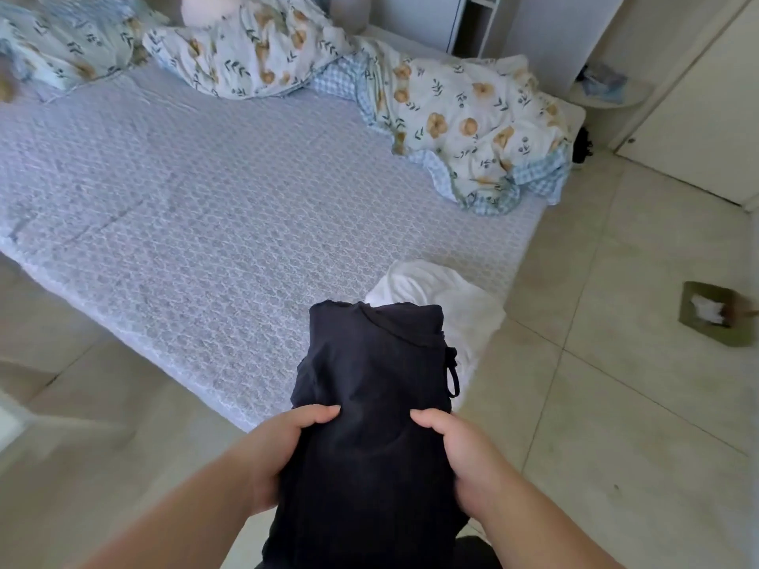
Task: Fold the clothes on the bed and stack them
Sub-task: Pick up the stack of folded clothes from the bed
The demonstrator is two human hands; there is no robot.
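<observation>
A dark navy garment (369,396) hangs in front of me over the near corner of the bed, held up by both hands. My left hand (279,453) grips its left edge with the thumb on top. On the opposite edge my right hand (464,462) grips the same way. A thin cord loop dangles from the garment's right side. A crumpled white garment (447,305) lies on the bed's near right corner, partly hidden behind the dark one.
The bed (205,199) has a pale blue patterned cover. A floral duvet (451,117) is bunched along the far side and right end. A tissue box (714,314) sits on the tiled floor at right. White cupboards stand behind.
</observation>
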